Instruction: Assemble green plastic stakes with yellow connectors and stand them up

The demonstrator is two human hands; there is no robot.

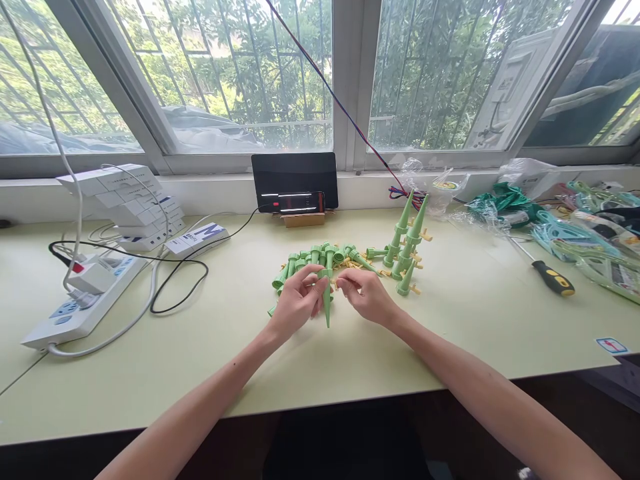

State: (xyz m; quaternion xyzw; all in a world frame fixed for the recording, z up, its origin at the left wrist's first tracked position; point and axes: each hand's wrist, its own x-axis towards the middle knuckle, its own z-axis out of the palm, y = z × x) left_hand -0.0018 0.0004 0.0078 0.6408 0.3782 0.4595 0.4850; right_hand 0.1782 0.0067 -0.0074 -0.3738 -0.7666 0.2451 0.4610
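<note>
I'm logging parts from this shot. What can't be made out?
All in the head view:
Spike: partly hidden by the left hand.
Yellow piece: partly hidden by the right hand.
Pile: overlap and the hands hide some parts, so no sure count.
Phone: screen text too small.
Green pack: cut off by the right edge.

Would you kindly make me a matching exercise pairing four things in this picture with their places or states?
1. green spike
2. screwdriver
3. phone
4. power strip

A. standing before a black tablet
B. white, on the picture's left
C. held tip down in the left hand
D. lying on the picture's right

Pairs: 1-C, 2-D, 3-A, 4-B
</note>
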